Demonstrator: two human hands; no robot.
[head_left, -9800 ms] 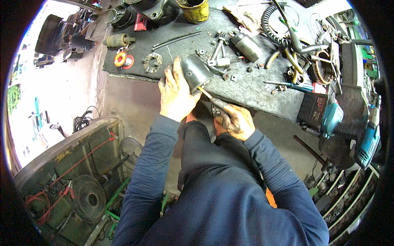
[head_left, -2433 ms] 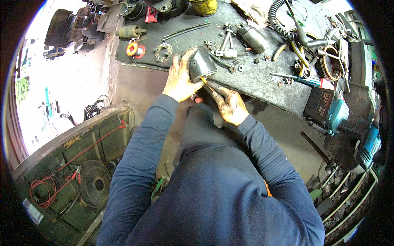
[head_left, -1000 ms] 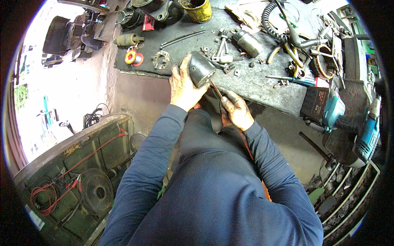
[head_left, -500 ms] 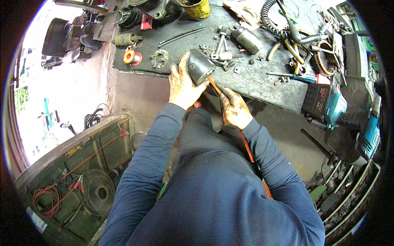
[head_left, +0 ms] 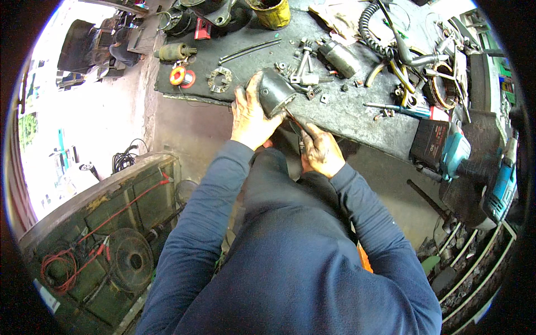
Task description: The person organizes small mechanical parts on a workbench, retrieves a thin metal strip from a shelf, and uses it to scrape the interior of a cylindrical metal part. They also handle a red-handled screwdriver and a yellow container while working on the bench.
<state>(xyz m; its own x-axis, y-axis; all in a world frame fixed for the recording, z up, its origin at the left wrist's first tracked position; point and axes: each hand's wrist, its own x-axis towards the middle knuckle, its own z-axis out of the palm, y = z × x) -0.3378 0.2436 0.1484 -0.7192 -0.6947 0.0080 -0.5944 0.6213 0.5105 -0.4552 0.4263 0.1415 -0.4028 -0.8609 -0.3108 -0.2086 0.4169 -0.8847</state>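
Note:
My left hand [head_left: 251, 116] grips a black cylindrical metal housing [head_left: 274, 92] at the workbench's front edge, fingers along its far-left side and thumb near its lower end. The housing is tilted, with its open end toward my right hand. My right hand [head_left: 322, 152] is closed on a thin strip [head_left: 293, 119], which looks dark brown here and reaches the housing's open rim. The strip's tip inside the rim is hidden. Below my right forearm a bit of orange [head_left: 364, 257] shows beside my clothing.
On the workbench [head_left: 357, 120] are a solder spool [head_left: 181, 77], a notched metal ring [head_left: 220, 80], a metal cylinder [head_left: 339, 58], bolts, pliers [head_left: 403, 75] and a screwdriver [head_left: 397, 108]. A teal power tool [head_left: 456, 149] stands right; a fan [head_left: 132, 260] lies lower left.
The orange strip in my right hand now appears dark and narrow, and its long tail below the hand no longer shows. My left hand keeps its grip on the housing.

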